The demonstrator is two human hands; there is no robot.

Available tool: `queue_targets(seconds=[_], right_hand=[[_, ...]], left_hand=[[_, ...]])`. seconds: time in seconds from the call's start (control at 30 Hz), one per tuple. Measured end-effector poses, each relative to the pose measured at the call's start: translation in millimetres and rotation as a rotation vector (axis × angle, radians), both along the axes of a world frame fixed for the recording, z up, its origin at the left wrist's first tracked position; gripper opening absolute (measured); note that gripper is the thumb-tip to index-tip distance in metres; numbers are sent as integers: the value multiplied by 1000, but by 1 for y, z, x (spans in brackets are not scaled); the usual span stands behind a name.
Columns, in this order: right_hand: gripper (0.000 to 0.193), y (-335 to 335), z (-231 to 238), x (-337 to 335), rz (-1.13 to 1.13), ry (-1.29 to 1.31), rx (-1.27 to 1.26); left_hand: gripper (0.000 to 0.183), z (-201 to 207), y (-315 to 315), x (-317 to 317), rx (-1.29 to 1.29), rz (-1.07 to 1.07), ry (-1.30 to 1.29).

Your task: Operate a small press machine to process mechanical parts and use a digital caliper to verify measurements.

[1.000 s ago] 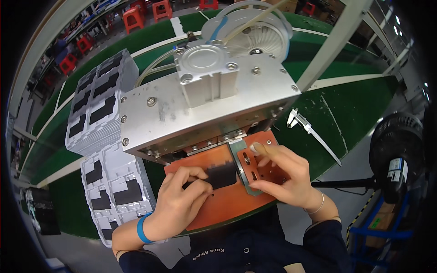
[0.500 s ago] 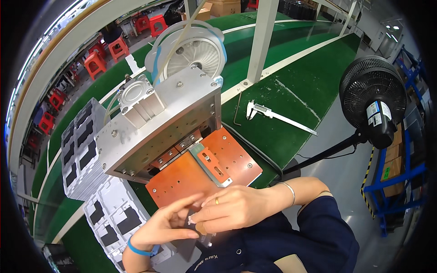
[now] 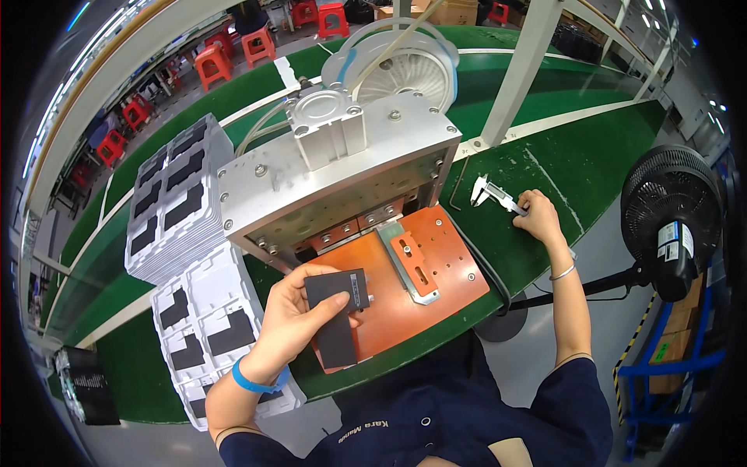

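My left hand (image 3: pixel 292 311) pinches a flat black L-shaped piece (image 3: pixel 336 342), thumb on its face, over the left part of the orange plate (image 3: pixel 373 311). The piece has a small printed patch and a tiny light tab at its right edge. Farther right, the fingers of my right hand (image 3: pixel 541 218) are closed on the beam of a digital caliper (image 3: pixel 496 194) lying on the green bench. Its jaws point left; the hand covers part of the beam. Between the hands, a slotted orange block (image 3: pixel 415 263) is screwed onto a metal strip on the plate.
Behind the plate stands a metal press (image 3: pixel 350 163) with a cylinder on top. White trays (image 3: pixel 175 210) are stacked at left, and a nearer tray (image 3: pixel 210 300) holds several black L-shaped pieces. A hex key (image 3: pixel 461 187), black cable (image 3: pixel 490 276) and black fan (image 3: pixel 671 210) are at right.
My hands have moved apart. The left now shows the black piece over the orange plate; the right has reached across to the caliper and closed on it. The view has shifted.
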State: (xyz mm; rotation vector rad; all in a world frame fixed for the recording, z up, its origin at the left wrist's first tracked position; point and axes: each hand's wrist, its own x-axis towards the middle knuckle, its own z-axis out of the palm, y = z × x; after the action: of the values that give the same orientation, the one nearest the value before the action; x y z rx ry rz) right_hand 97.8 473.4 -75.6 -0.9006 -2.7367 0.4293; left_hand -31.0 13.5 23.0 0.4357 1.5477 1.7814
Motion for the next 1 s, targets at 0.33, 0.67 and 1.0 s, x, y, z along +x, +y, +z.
queue_targets(seconds=[0.33, 0.67, 1.0], right_hand=[[53, -57, 49, 37, 109, 576, -193], [48, -187, 97, -11, 575, 709, -70], [48, -192, 95, -18, 634, 715, -25]], left_hand=[[21, 5, -3, 2, -12, -20, -27], [19, 9, -2, -2, -27, -52, -58], [20, 8, -5, -4, -34, -59, -85]])
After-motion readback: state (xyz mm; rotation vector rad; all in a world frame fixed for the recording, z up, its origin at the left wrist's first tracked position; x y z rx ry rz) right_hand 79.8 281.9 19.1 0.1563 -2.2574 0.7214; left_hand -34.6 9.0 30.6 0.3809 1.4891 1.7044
